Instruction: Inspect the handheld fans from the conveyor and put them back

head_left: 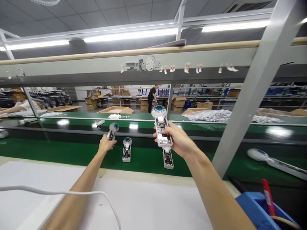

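While our right hand (181, 140) grips one white device (163, 129) upright, open casing toward us, perhaps for checking, our left hand (106, 144), well apart, closes on another unit (112, 131). A third (127, 150) lies between them on the green surface (79, 153).

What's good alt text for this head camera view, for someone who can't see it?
The left hand holds a white round-headed device and the right hand a second device, electronics exposed, over a green surface where similar ones lie; behind, a person in black stands near cardboard boxes.
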Tool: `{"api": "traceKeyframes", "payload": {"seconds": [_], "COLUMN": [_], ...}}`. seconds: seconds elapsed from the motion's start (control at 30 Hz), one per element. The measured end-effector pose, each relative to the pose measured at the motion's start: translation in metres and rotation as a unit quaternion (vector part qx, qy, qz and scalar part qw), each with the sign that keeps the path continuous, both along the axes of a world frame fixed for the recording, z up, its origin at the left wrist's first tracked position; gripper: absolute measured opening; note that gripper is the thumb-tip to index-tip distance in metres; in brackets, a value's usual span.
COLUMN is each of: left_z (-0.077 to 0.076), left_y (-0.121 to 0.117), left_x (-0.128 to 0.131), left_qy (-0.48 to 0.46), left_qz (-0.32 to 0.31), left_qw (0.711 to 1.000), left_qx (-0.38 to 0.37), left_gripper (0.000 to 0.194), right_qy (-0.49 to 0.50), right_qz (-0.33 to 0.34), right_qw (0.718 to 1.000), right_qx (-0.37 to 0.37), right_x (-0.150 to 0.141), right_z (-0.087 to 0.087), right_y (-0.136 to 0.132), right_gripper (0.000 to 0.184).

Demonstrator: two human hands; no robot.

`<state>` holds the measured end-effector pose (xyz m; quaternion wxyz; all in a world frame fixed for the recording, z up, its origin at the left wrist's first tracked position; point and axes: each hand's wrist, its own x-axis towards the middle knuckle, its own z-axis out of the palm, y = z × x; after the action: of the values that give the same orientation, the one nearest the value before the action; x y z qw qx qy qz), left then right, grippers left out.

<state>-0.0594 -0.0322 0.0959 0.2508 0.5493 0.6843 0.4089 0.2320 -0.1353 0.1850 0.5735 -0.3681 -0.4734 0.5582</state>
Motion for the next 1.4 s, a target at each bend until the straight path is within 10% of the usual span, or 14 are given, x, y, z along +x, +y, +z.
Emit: {"api": "traceKeyframes", "payload": {"seconds": [0.13,0.3,0.63,1.4], "left_z": [0.056,0.093,0.095,0.088], "left_y": [-0.029,-0.1,-0.14,-0.128], "left_x": [0.035,0.073,0.086,0.084], "left_qy": [-0.226,-0.402,-0.372,-0.374], "left_qz": [-0.088,-0.23,-0.4,-0.437], "left_qw": [0.962,0.88,0.816,0.79], "left_qx": [0.125,0.107,0.187,0.213], "left_gripper": [0.028,0.028,0.065,0.062], "right_qy": [-0.017,-0.049,-0.054,-0.064], "right_qz": [0.042,0.052,0.05,0.032], "right_qw": [0.998,0.995,0.978,0.979], "right_qx": [0.044,0.065,0.195,0.19], "right_x": [-0.001,-0.003,-0.014,-0.022], "right_z": [0.007,0.012,0.015,0.01], "right_y": [-0.016,-0.03,-0.045,-0.042], "right_gripper": [0.057,0.064,0.058,0.064]}}
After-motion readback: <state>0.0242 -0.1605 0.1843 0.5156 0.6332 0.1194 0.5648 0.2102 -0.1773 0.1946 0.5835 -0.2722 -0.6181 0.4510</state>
